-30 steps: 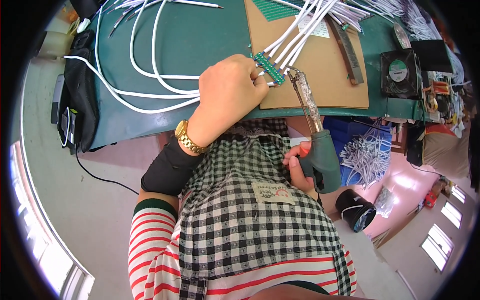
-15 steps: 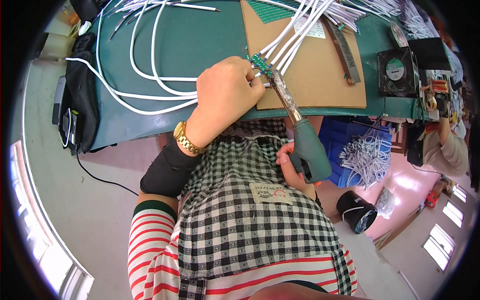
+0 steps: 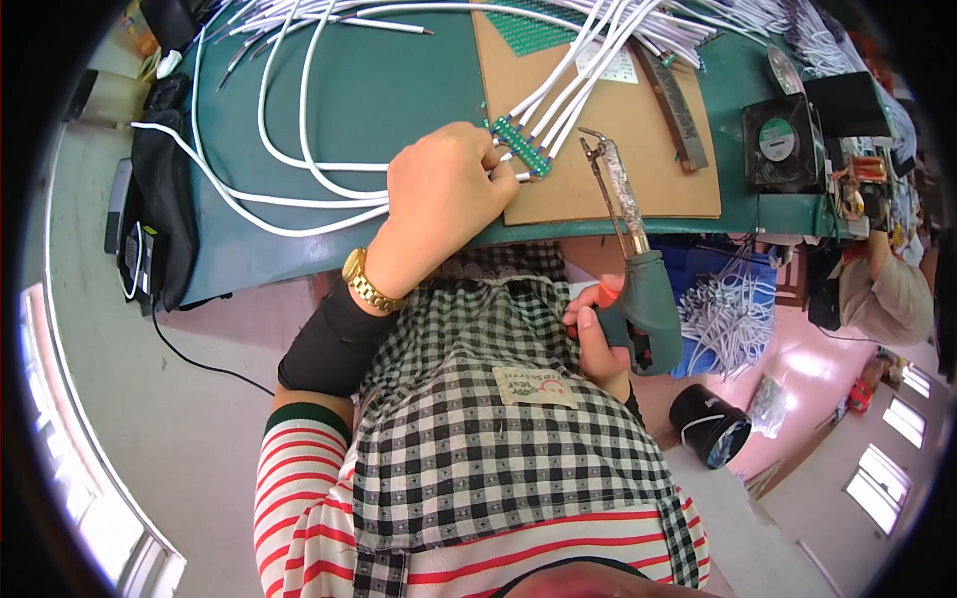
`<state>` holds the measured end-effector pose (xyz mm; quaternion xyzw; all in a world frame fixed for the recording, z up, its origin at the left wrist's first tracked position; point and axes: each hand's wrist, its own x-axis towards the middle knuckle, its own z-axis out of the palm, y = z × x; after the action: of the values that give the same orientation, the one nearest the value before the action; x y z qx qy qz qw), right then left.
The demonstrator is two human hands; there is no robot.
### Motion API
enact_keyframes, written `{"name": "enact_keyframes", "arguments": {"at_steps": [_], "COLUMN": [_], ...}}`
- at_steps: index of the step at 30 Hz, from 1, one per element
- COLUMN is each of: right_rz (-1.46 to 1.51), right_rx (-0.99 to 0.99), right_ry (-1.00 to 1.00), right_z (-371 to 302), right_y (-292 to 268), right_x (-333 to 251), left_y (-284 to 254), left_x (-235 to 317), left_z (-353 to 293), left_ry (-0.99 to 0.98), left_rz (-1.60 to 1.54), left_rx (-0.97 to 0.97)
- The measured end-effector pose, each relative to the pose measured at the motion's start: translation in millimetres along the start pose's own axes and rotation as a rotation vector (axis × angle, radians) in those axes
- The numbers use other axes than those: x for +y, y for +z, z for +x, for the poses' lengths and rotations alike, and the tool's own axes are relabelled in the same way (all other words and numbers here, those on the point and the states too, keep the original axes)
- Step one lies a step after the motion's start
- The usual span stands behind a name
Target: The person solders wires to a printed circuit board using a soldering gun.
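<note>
My left hand (image 3: 447,184) is closed on white cables (image 3: 344,191) near the table's front edge. Their ends meet a narrow green circuit board (image 3: 520,147) beside my fingertips. More white wires (image 3: 573,85) run from the board's far side toward the back. A soldering gun (image 3: 653,304) with a dark green body is gripped in my right hand (image 3: 601,344), which is partly hidden behind it. The gun's metal tip points up and away, to the right of the board and apart from it. Beneath the board lies a brown cardboard sheet (image 3: 638,194).
A dark metal bar (image 3: 673,110) rests on the cardboard. To the right stands a small black fan (image 3: 780,145). Bundled wires lie in a blue container (image 3: 688,344) below the table, near a black bucket (image 3: 710,424). Another person's arm (image 3: 882,289) shows at far right.
The soldering gun has moved right, away from the board, and its thin tip now shows. My left hand stays closed at the board with the cables.
</note>
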<state>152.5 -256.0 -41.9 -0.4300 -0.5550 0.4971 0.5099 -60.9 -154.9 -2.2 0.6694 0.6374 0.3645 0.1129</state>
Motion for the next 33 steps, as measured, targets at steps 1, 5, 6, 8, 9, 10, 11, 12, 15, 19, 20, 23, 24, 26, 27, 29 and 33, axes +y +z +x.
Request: {"name": "enact_keyframes", "arguments": {"at_steps": [1, 5, 6, 8, 9, 10, 11, 12, 15, 19, 20, 23, 24, 26, 27, 29, 33], "right_rz": [0.014, 0.038, 0.049, 0.122, 0.151, 0.168, 0.224, 0.281, 0.409, 0.617, 0.671, 0.663, 0.659, 0.661, 0.647, 0.645, 0.648], "right_rx": [0.023, 0.095, 0.096, 0.161, 0.187, 0.186, 0.183, 0.180, 0.209, 0.292, 0.336, 0.332, 0.340, 0.321, 0.275, 0.215, 0.271], "right_ry": [-0.015, 0.025, 0.002, -0.035, -0.049, -0.067, -0.106, -0.144, -0.140, -0.088, -0.076, -0.107, -0.098, -0.117, -0.137, -0.156, -0.131], "right_z": [2.6, 20.3, 25.9, 37.4, 43.9, 51.6, 60.3, 68.2, 88.2, 115.1, 119.6, 124.0, 123.6, 120.3, 118.8, 118.9, 120.7], "right_y": [-1.3, -9.2, -10.8, -12.4, -12.8, -12.5, -13.2, -14.1, -15.9, -4.5, -1.2, 3.6, 3.3, 3.5, 3.3, 2.0, 0.6], "right_x": [-0.5, -0.2, -0.9, -4.3, -6.1, -8.7, -12.3, -15.1, -19.9, -25.6, -28.2, -17.1, -14.8, -14.9, -14.8, -14.4, -12.3], "left_y": [-0.7, -1.1, -0.7, -2.6, -4.3, -7.0, -10.9, -16.1, -42.9, -56.0, -60.8, -33.0, -26.0, -20.4, -22.6, -19.0, -20.6], "left_x": [2.0, 0.8, 0.7, 1.4, 1.1, 1.3, 3.2, 4.2, 0.5, -33.6, -36.2, -83.5, -99.2, -128.8, -145.5, -165.7, -144.9], "left_z": [-0.5, -0.2, -0.8, -1.7, -2.6, -3.3, -5.3, -7.9, 15.7, 112.9, 145.9, 241.2, 270.2, 308.0, 320.2, 326.6, 281.9], "left_ry": [0.012, -0.014, -0.015, -0.006, 0.017, 0.041, 0.058, 0.106, 0.221, 0.311, 0.201, 0.473, 0.470, 0.431, 0.323, 0.100, 0.328], "left_rz": [0.000, -0.017, -0.023, -0.010, -0.011, -0.011, 0.000, 0.049, 0.084, 0.042, 0.073, 0.134, 0.201, 0.252, 0.326, 0.399, 0.502], "left_rx": [0.011, 0.016, 0.005, -0.026, -0.027, -0.028, -0.019, -0.086, -0.213, -0.073, -0.138, 0.178, 0.179, 0.207, 0.014, -0.304, -0.144]}}
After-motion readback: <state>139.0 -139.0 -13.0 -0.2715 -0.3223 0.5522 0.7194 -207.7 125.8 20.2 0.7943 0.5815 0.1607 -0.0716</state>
